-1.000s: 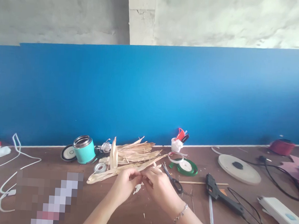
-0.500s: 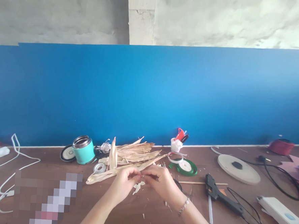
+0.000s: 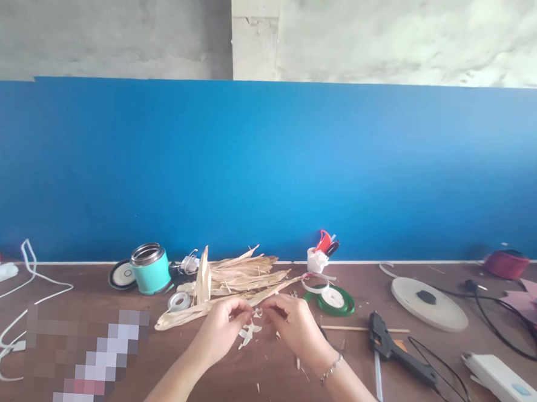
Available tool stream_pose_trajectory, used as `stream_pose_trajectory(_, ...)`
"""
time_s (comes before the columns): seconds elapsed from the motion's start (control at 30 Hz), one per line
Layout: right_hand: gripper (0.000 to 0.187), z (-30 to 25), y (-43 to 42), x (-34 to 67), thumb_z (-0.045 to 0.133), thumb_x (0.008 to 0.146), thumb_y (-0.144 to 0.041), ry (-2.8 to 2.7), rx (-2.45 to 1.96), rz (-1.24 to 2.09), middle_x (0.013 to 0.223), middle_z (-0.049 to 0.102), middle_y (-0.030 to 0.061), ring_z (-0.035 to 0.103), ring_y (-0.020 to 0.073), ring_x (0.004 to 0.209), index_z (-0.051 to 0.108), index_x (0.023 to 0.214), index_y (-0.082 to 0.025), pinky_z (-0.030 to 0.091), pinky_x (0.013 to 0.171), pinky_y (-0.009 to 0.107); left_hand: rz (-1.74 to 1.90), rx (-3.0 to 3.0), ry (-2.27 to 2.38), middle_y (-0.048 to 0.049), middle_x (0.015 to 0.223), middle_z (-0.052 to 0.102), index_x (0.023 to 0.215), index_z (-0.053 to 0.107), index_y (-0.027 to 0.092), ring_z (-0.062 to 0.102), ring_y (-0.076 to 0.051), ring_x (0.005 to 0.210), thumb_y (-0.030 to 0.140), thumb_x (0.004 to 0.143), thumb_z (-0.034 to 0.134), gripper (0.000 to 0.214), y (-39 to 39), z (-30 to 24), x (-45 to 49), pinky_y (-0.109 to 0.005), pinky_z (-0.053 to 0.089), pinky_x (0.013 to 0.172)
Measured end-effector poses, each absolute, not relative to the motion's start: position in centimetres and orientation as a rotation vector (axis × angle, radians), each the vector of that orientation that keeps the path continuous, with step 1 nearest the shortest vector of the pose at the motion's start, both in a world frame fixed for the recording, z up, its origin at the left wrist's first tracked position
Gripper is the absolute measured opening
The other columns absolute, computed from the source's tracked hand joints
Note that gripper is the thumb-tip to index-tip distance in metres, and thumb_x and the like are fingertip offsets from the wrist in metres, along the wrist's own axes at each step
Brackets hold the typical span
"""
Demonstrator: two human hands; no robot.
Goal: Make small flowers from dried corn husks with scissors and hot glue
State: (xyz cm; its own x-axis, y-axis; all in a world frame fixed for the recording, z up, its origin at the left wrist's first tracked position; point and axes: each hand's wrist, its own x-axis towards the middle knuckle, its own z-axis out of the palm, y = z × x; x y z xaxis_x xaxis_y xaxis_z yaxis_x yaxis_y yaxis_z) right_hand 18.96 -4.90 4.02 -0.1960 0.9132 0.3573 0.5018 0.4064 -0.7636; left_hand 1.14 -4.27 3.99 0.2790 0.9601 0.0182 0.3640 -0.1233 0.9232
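Note:
My left hand [image 3: 223, 327] is closed in a pinch just in front of dried corn husks [image 3: 241, 272]. A tiny pale scrap [image 3: 257, 313] shows at its fingertips, but I cannot tell whether it is gripped. Facing it across a small gap, my right hand [image 3: 293, 325], a bracelet on its wrist, also has thumb and fingers pressed together; what lies in them is hidden. Cream-coloured cut pieces [image 3: 248, 334] lie on the table below and between both hands. One long husk stretches behind the fingers, and another stands upright to the left.
A turquoise thermos jar [image 3: 149, 271] and a roll of clear tape [image 3: 179, 302] stand left. Right are a green ribbon roll [image 3: 344, 304], a black glue gun [image 3: 398, 351] with its cord, a white reel [image 3: 446, 312] and a power strip [image 3: 507, 385]. A blue partition [image 3: 270, 171] rises behind.
My hands have drawn slightly apart, the right one moving a little to the right. The small scrap between the fingertips now shows more plainly.

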Motion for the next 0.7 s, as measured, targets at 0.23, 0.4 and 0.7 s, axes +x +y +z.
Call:
stream_pose_trajectory(0.23,0.019,3.86,-5.03,18.92,0.052,0.079,-0.005,-1.938,-1.06,0.51,0.075,0.063,0.002,0.058,0.0128,0.069,0.065,0.074,-0.018,0.043,0.064,0.022,0.868,1.546,1.115,-0.0068,0.087,0.067,0.088,0.065,0.016,0.059,-0.021,0.084,0.047,0.078,0.056,0.034,-4.5,4.7,1.29,-0.029,0.042,0.074)
stream_pose_trajectory(0.4,0.021,3.54,-5.21,18.61,0.05,0.08,-0.004,-1.98,-0.969,0.496,0.076,0.059,0.0029,0.056,0.0128,0.07,0.063,0.071,-0.018,0.043,0.063,0.022,0.812,1.4,1.146,-0.0044,0.073,0.067,0.073,0.066,0.014,0.058,-0.019,0.073,0.053,0.068,0.065,0.039,-4.67,4.44,1.58,-0.03,0.041,0.072)
stream_pose_trajectory(0.7,0.016,3.25,-5.36,18.18,0.052,0.081,-0.009,-1.841,-1.01,0.47,0.072,0.059,0.0016,0.055,0.0129,0.066,0.063,0.074,-0.019,0.042,0.059,0.022,0.939,1.149,1.025,-0.0005,0.062,0.061,0.064,0.064,0.015,0.052,-0.014,0.064,0.039,0.066,0.071,0.025,-4.68,3.83,1.83,-0.026,0.036,0.066)
